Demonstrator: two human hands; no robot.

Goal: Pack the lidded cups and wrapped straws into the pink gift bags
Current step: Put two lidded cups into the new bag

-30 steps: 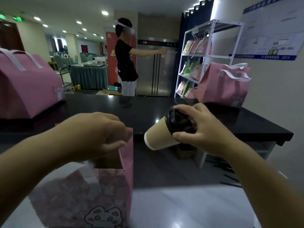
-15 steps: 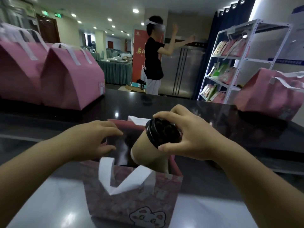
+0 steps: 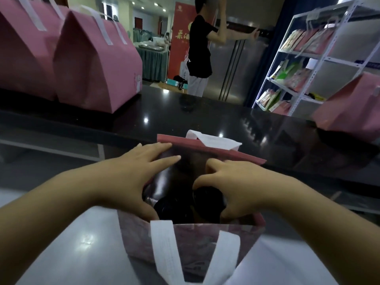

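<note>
Counted two lidded cups, the left cup and the right cup, side by side inside one open pink gift bag on the pale bench. Saw only their round black lids, with the bodies lost in the bag's dark inside. Counted two white handles, a near handle and a far handle. Spread the left grip flat, fingers straight on the bag's left wall, thumb down beside the left cup. Curled the right grip round the right cup's lid, forefinger lifted. Counted three closed pink bags on the black bench behind: a pair at left, a lone bag at right.
</note>
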